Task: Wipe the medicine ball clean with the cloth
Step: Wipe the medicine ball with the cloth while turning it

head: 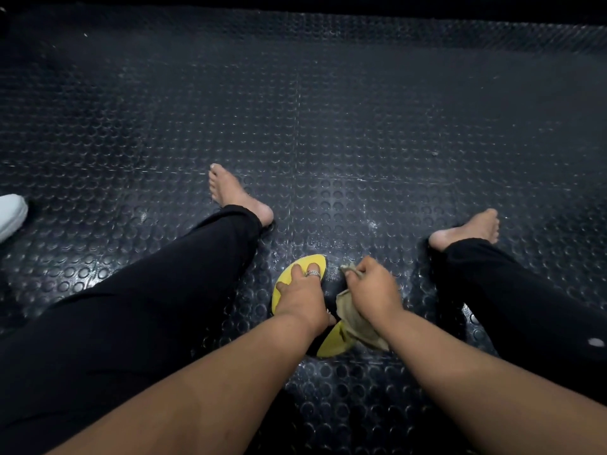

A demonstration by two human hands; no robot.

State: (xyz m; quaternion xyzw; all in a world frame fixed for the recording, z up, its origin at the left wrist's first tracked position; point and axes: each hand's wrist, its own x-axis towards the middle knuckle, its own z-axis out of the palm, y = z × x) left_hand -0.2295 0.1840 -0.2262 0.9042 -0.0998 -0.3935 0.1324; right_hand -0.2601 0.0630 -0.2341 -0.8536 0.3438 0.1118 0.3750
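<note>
One medicine ball [297, 269], one cloth [353, 318], two hands [303, 295] [372, 287].

Yellow-black medicine ball [295, 274], crumpled cloth [353, 311]

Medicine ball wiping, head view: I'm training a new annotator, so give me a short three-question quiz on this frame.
1. True or false: the left hand rests on a yellow panel of the ball.
2. Which hand grips the cloth?
A. left
B. right
C. both
3. Fill in: the ball sits on the studded black floor between the person's ____.

Key: 1 true. 2 B: the right hand grips it. 3 legs.
</note>
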